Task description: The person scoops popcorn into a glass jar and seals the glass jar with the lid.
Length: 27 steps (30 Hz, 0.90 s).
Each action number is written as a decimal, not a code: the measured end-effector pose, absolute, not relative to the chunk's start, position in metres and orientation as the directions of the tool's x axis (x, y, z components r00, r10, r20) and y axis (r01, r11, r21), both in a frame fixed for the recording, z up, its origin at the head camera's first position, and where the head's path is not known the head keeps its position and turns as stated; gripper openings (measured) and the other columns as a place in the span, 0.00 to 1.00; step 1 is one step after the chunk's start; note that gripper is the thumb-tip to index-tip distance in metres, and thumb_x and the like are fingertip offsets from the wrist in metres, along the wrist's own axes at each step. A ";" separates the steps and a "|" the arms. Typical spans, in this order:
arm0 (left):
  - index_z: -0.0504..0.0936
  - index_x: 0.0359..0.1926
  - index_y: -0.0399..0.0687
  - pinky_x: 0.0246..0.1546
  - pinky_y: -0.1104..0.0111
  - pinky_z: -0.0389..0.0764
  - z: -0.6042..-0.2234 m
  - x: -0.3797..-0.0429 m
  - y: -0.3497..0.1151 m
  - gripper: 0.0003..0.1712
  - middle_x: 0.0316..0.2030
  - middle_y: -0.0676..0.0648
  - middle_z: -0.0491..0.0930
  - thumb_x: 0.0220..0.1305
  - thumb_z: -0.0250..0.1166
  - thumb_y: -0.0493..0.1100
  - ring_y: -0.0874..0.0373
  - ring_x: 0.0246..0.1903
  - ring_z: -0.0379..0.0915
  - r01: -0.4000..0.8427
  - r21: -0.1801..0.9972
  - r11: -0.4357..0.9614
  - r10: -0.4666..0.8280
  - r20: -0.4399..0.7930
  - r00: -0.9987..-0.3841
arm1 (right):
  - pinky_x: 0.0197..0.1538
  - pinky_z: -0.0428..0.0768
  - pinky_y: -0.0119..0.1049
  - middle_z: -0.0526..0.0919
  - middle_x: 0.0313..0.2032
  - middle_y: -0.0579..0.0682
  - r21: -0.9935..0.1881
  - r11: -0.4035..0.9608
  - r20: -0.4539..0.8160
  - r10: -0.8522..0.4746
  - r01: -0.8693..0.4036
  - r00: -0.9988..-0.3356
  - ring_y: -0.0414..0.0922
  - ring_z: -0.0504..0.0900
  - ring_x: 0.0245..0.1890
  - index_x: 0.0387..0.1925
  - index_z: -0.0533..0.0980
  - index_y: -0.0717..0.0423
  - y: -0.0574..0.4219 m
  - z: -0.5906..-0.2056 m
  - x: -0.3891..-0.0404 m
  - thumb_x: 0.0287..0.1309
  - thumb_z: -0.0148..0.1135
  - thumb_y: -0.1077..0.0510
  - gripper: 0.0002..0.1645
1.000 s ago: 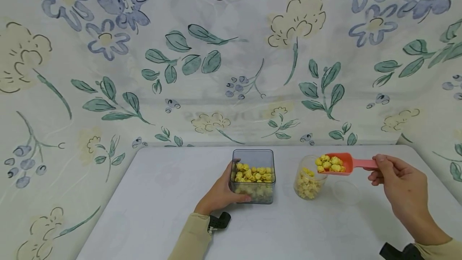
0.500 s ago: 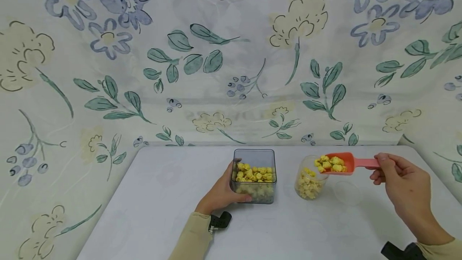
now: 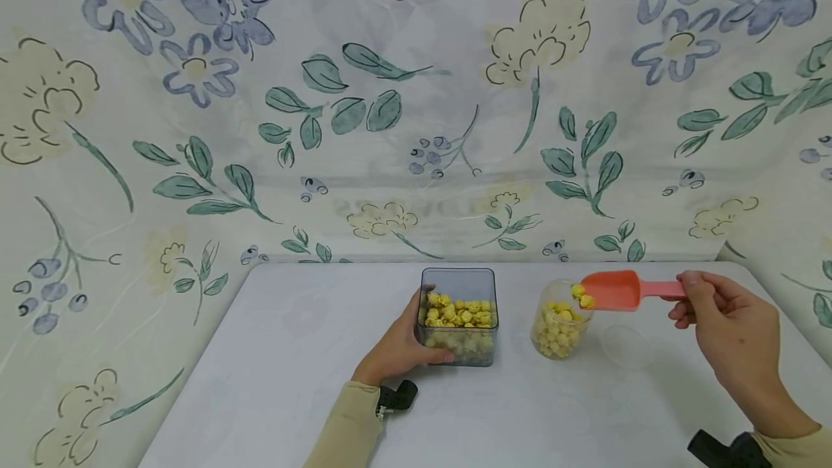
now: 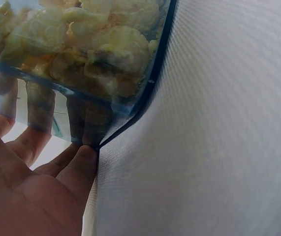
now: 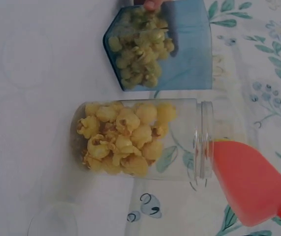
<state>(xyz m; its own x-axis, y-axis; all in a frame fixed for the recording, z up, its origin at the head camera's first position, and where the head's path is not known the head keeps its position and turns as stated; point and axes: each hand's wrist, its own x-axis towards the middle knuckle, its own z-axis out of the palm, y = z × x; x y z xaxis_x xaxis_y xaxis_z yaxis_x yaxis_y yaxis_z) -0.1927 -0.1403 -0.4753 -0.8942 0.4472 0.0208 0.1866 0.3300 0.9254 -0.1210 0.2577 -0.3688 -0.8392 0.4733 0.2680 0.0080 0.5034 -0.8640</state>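
Note:
My left hand (image 3: 399,349) grips a square, see-through grey container (image 3: 458,349) by its left side, thumb across the front and fingers behind. Yellow popcorn (image 3: 455,311) fills about its lower half. In my right hand (image 3: 734,341) the handle of a red scoop (image 3: 611,290) is pinched between thumb and fingers. The scoop tilts down to the left, its lip over the mouth of a clear round jar (image 5: 204,142). A couple of popcorn pieces (image 3: 583,296) sit at the lip. More popcorn (image 5: 123,142) fills much of the jar, which stands upright on the table.
A clear round lid (image 3: 626,347) lies flat on the white table (image 3: 292,381), right of the jar. Behind the table's far edge hangs a floral-patterned cloth (image 3: 442,107). Dark wrist cameras (image 3: 398,397) sit on both sleeves.
The scoop has tipped toward the jar and most of its popcorn has dropped in, raising the level there. My left hand and the square container stay in place.

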 end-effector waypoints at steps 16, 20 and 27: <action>0.43 0.71 0.65 0.60 0.54 0.61 -0.476 -0.193 -0.141 0.67 0.62 0.60 0.61 0.36 0.79 0.54 0.60 0.58 0.62 0.169 0.925 0.341 0.437 0.003 -0.900 | 0.26 0.77 0.21 0.79 0.21 0.35 -0.857 0.512 0.332 0.464 -0.057 -0.821 0.36 0.79 0.17 0.47 0.76 0.63 0.252 -0.367 -0.121 0.63 0.54 0.51 0.20; 0.43 0.72 0.65 0.60 0.54 0.60 -0.476 -0.193 -0.141 0.67 0.62 0.60 0.60 0.36 0.79 0.54 0.60 0.59 0.62 0.172 0.926 0.335 0.438 0.009 -0.899 | 0.27 0.78 0.22 0.81 0.20 0.36 -0.883 0.465 0.296 0.454 -0.060 -0.841 0.37 0.81 0.18 0.49 0.74 0.65 0.245 -0.368 -0.121 0.63 0.55 0.51 0.23; 0.43 0.71 0.64 0.60 0.54 0.60 -0.476 -0.192 -0.141 0.67 0.63 0.59 0.60 0.37 0.79 0.53 0.60 0.59 0.61 0.176 0.927 0.331 0.440 0.014 -0.898 | 0.29 0.79 0.25 0.82 0.25 0.36 -0.923 0.382 0.233 0.462 -0.045 -0.856 0.38 0.82 0.20 0.52 0.73 0.66 0.229 -0.369 -0.125 0.63 0.54 0.50 0.25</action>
<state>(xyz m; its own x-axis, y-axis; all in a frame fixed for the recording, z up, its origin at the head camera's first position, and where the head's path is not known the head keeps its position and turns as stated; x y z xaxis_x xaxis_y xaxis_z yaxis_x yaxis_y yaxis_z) -0.1923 -0.1406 -0.4758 -0.8980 0.4399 0.0137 0.1762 0.3308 0.9271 -0.1245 0.2287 -0.3693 -0.8558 0.4617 0.2334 -0.0454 0.3824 -0.9229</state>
